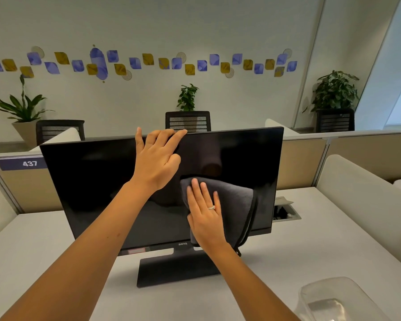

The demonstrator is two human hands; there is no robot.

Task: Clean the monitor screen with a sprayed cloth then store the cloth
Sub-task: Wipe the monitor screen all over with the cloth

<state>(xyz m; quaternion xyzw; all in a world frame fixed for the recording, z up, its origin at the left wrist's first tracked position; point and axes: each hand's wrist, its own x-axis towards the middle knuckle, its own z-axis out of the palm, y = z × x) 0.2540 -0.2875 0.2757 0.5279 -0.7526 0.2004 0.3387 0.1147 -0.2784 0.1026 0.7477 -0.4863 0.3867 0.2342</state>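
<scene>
A black monitor (90, 181) stands on a grey desk, its screen dark and facing me. My left hand (156, 158) rests on the top edge of the monitor, fingers curled over the rim. My right hand (204, 214) lies flat on a folded dark grey cloth (235, 205) and presses it against the lower right of the screen. The cloth's corner hangs past the bottom bezel. A ring shows on my right hand.
A clear plastic container (340, 300) sits at the desk's near right corner. A cable box (285, 210) is open behind the monitor's right side. Beige partitions (357, 154) border the grey desk (44, 251). Office chairs and potted plants stand beyond.
</scene>
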